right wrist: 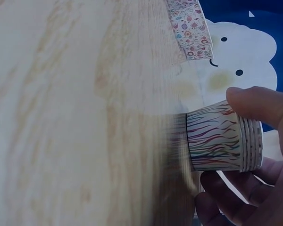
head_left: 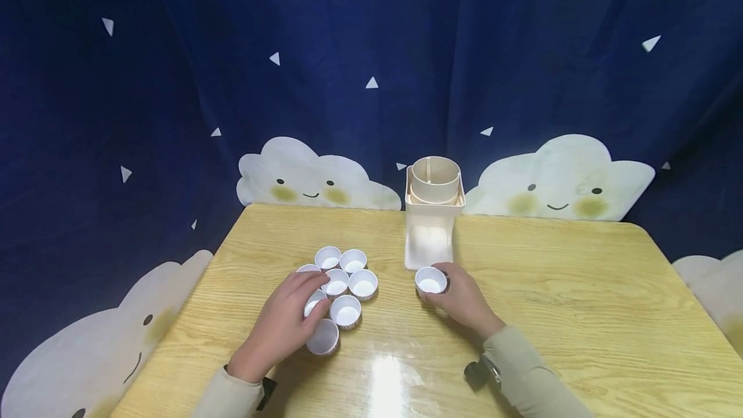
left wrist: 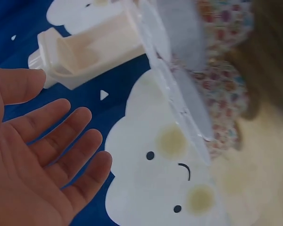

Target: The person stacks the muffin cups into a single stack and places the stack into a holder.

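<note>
My right hand [head_left: 464, 298] grips a small stack of nested paper cups [right wrist: 214, 139] printed with wavy coloured lines. Thumb and fingers go round its sides, near the stacked rims, and the base is close to the table. From above, only the white inside of the top cup shows. My left hand [head_left: 287, 315], fingers relaxed and apart, hovers over a cluster of several small paper cups [head_left: 346, 311] and hides part of them. Nothing lies in its palm in the left wrist view. Those cups stand mouth up, white inside, with a flowery print outside [right wrist: 191, 30].
Just beyond my right hand stands a cream plastic holder [head_left: 428, 244] with a round, ring-like top [head_left: 435, 179], at the back of the wooden table [head_left: 551, 289]. Behind the table hangs a dark blue curtain [head_left: 348, 31] with white triangles and smiling clouds.
</note>
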`<action>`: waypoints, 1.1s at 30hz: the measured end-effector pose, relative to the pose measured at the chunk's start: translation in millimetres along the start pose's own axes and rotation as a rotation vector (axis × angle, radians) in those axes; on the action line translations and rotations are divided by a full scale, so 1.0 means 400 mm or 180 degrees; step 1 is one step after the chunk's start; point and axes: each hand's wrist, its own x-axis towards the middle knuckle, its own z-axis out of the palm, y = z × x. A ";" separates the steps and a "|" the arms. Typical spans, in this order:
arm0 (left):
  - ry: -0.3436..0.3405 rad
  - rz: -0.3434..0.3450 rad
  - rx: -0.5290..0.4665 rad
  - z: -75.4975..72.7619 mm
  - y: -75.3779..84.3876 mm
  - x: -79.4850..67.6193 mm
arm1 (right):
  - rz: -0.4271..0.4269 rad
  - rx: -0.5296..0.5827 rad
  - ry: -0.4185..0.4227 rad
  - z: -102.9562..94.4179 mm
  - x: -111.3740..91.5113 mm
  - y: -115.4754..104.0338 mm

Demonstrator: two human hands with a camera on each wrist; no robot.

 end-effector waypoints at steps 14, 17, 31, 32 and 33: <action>-0.0261 0.0246 0.0224 0.037 -0.019 -0.063 | 0.0078 0.0057 -0.0043 -0.005 0.005 0.001; -0.0350 0.0248 0.0355 0.043 -0.020 -0.075 | 0.0086 0.0042 -0.0067 -0.006 0.005 -0.002; -0.0537 0.0089 0.0525 0.041 -0.023 -0.124 | 0.0085 0.0037 -0.0066 -0.003 0.006 0.002; -0.0534 0.0095 0.0530 0.042 -0.022 -0.125 | 0.0083 0.0035 -0.0069 -0.002 0.005 0.003; -0.0534 0.0100 0.0533 0.042 -0.022 -0.126 | 0.0081 0.0033 -0.0071 -0.001 0.004 0.003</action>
